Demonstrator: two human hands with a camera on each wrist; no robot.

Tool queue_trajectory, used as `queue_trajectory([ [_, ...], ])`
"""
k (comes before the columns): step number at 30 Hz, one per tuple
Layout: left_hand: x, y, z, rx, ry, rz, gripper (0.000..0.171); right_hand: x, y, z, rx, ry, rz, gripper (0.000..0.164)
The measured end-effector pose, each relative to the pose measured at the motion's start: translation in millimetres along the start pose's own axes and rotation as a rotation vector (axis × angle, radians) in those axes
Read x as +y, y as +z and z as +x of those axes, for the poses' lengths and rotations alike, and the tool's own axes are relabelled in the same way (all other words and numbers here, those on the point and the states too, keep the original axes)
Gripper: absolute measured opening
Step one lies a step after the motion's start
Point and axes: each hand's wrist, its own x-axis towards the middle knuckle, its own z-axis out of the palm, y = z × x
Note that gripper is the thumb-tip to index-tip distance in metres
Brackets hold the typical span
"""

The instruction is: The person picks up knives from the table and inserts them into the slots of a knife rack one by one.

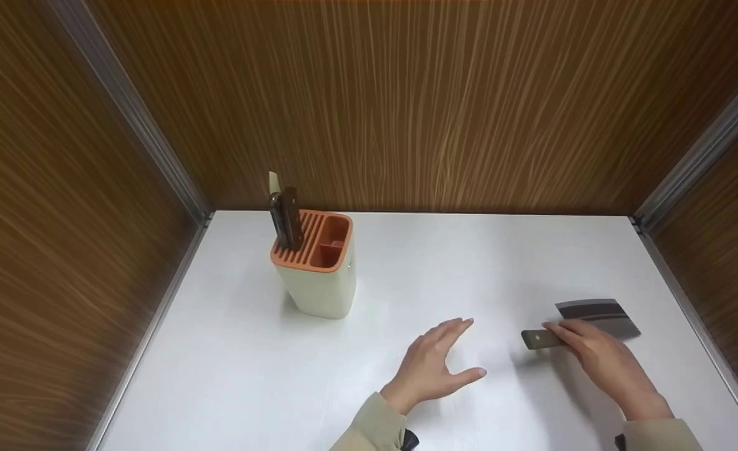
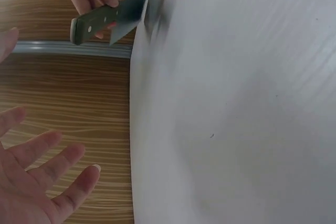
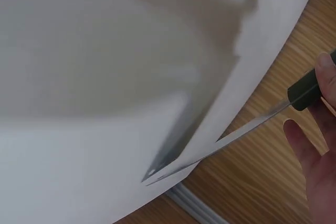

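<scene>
My right hand (image 1: 604, 358) grips the dark green handle of a cleaver (image 1: 613, 322) at the right side of the white table. The handle's butt points left, and the broad blade lies to the right. In the right wrist view the blade (image 3: 220, 148) slants down, its far corner close to or touching the tabletop; contact is hard to tell. My left hand (image 1: 428, 366) is held over the table with fingers spread and nothing in it. A cream knife block (image 1: 322, 291) with an orange slotted top stands at the back left, several knife handles (image 1: 287, 219) upright in its left slots.
Brown wood-grain panels (image 1: 369, 106) close off the back and both sides. Metal strips (image 1: 707, 144) run along the panel corners. The white tabletop (image 1: 250, 369) stretches between the knife block and the cleaver.
</scene>
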Motion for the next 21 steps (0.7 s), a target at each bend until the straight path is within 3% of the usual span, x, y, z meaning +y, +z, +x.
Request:
queue_trajectory([
  [10, 1.2, -12.9, 4.4, 0.036, -0.006, -0.050, 0.074, -29.0, -13.7, 40.5, 0.050, 0.007, 0.001, 0.054],
  [21, 10.0, -38.8, 12.4, 0.095, -0.023, -0.200, 0.072, -60.8, -17.2, 71.2, 0.146, -0.012, 0.167, 0.062],
])
